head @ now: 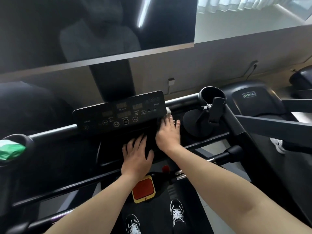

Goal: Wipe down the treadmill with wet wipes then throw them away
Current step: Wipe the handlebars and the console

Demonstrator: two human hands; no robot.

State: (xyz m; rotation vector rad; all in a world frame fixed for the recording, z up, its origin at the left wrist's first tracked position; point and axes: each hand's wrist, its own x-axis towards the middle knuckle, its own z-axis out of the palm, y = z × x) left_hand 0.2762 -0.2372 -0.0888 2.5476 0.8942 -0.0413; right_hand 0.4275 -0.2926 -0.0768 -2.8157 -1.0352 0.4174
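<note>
I stand on a black treadmill and look down at its control panel [121, 112] with buttons and dim displays. My right hand [168, 132] presses a white wet wipe [168, 111] against the console at the panel's lower right corner; only a small bit of the wipe shows past my fingertips. My left hand [136, 154] lies flat with spread fingers on the black tray below the panel. A green wipes pack [10, 149] sits in the left cup holder.
A right cup holder [211, 97] and a round black disc [196, 124] lie beside my right hand. A red and yellow stop button [143, 189] sits below my left wrist. Another treadmill [256, 98] stands to the right. A large dark screen hangs above.
</note>
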